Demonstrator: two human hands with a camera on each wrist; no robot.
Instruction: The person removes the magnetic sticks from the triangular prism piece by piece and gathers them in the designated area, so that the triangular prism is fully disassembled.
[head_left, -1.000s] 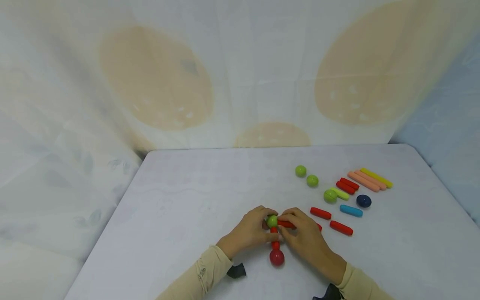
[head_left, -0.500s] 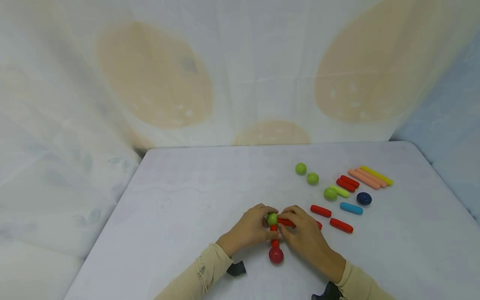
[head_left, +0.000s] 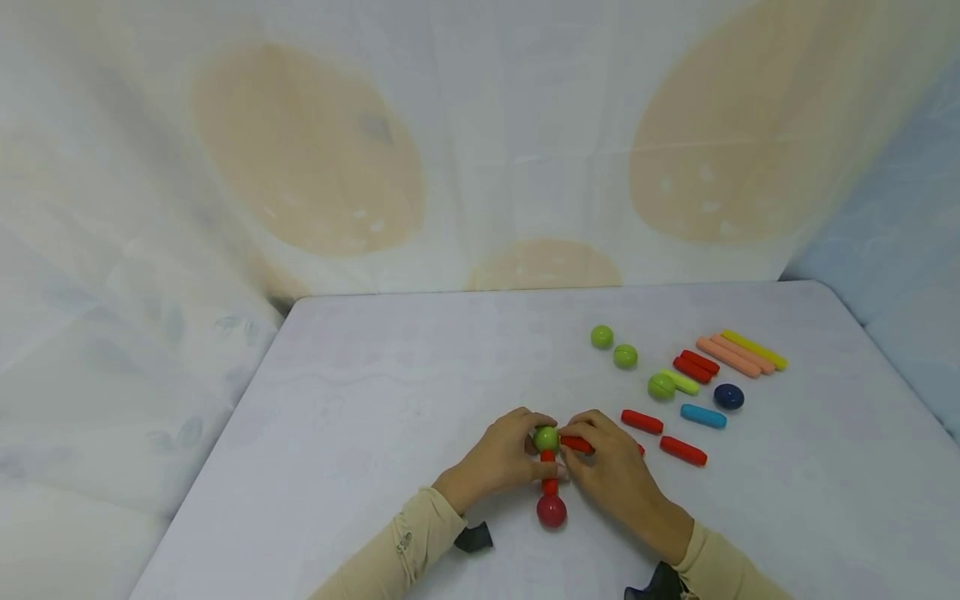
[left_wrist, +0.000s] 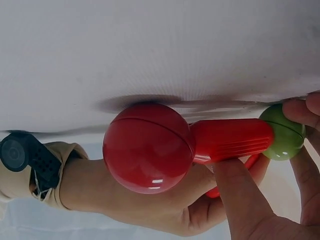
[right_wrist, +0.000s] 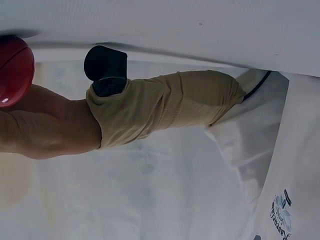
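Head view: the white table point(head_left: 390, 392) fills the scene, and both hands meet near its front edge. The left hand point(head_left: 498, 458) curls round a green ball point(head_left: 545, 437), fingertips pinching it. The right hand point(head_left: 611, 471) pinches a short red stick point(head_left: 576, 444) lying level, one end against that ball. Below the ball a second red stick point(head_left: 549, 472) runs down to a red ball point(head_left: 551, 511) resting on the table. To the right, well apart, lie loose green balls point(head_left: 602, 337), red sticks point(head_left: 682, 451), a blue stick point(head_left: 702, 416) and a dark blue ball point(head_left: 727, 396).
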